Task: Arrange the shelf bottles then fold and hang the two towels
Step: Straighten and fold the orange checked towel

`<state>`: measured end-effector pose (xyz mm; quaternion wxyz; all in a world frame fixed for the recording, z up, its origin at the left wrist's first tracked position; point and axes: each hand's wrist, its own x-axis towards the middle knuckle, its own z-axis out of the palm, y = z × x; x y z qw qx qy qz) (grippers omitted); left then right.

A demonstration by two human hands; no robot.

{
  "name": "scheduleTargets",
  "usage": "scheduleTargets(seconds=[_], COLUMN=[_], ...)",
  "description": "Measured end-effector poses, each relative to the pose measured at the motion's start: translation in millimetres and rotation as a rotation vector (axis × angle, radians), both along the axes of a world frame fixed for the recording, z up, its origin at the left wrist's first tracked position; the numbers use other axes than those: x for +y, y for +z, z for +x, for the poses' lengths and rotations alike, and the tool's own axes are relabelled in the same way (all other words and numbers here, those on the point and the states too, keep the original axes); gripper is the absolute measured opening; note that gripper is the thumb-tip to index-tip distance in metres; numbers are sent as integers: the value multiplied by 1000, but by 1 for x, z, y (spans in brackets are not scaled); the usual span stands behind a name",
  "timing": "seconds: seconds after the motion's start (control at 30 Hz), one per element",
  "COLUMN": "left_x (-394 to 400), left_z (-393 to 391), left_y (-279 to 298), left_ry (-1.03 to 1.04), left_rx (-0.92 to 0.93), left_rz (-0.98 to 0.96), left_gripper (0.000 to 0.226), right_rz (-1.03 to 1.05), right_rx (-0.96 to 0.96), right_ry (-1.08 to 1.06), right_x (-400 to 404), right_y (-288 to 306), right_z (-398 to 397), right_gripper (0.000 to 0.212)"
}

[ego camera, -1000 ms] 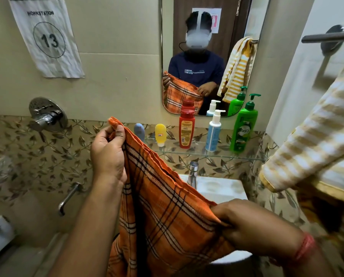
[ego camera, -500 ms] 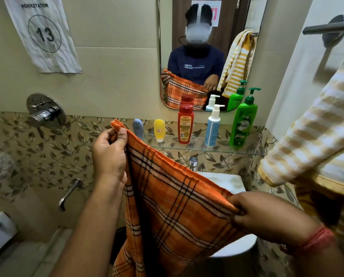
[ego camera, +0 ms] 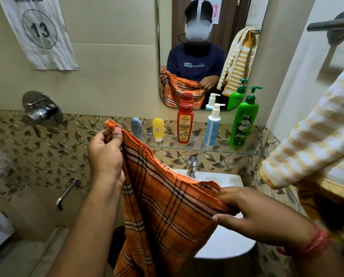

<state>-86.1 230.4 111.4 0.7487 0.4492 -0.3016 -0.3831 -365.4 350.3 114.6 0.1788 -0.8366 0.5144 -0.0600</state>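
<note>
Carefully pinched orange plaid towel (ego camera: 167,206) between left hand (ego camera: 105,154) and right hand (ego camera: 253,214) (corners apart), best kept taut, edges matched before folding.

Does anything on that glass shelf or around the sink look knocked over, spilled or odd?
Nothing stands out. All five bottles stand upright in a row on the glass shelf, from the blue tube to the green pump bottle, with no spill visible.
</note>
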Motion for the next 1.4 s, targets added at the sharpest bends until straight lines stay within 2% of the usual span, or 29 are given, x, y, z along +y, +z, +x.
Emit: scheduleTargets(seconds=[0.1,0.2,0.3,0.37,0.47,0.5,0.53,0.6,0.67,0.73,0.8,0.93,1.0,1.13,1.2,1.27,1.33,1.4], left_x=[-4,-7,-9,-11,-14,-15,-16,-18,-20,-23,-26,-31,-32,-35,-37,-37,-35,-35], left_z=[-1,0,0,-1,0,0,-1,-4,-7,-8,-8,-9,-11,-13,-13,-16,-20,-20], left_y=[0,2,6,8,9,10,10,11,12,11,11,9,8,4,3,3,4,5], left_ry=[5,12,14,10,12,9,5,1,-2,-2,-1,-7,-18,-28,-27,-38,-47,-42], left_rx=[2,1,-10,-13,-9,-7,-8,-11,-12,-10,-12,-20,-26,-15,-11,-14,-17,-18], left_rz=[1,-2,-13,-21,-16,-11,-7,-13,-23,-20,-10,-4,2,7,8,4,-2,1], left_gripper=[11,8,4,5,4,3,4,6,7,4,4,4,5,10,17,15,9,5], right_rz=[28,5,105,185,398,428,429,410,386,350,335,363,376,402,425,412,422,470], right_rx=[23,86,130,43,-296,-330,-322,-271,-191,-130,-145,-165,-136,-30,3,55,43,-51], right_ry=[-67,-100,-70,-94,-196,-185,-154,-93,-46,17,94,136,128,116,90,39,-4,0], right_x=[-9,-16,-23,-25,-28,-29,-31,-34,-38,-42,-46,-53,-54,-55,-57,-59,-60,-60], right_y=[-1,-3,-11,-13,-15,-17,-19,-22,-26,-27,-32,-37,-37,-39,-40,-43,-44,-44], right_z=[-5,-9,-13,-11,-8,-7,-7,-6,-5,-2,-1,-2,-4,-3,-2,-1,0,2], right_gripper=[35,27,23,27,32,30,30,50,57,45,30,19,17,35,31,22,21,23])
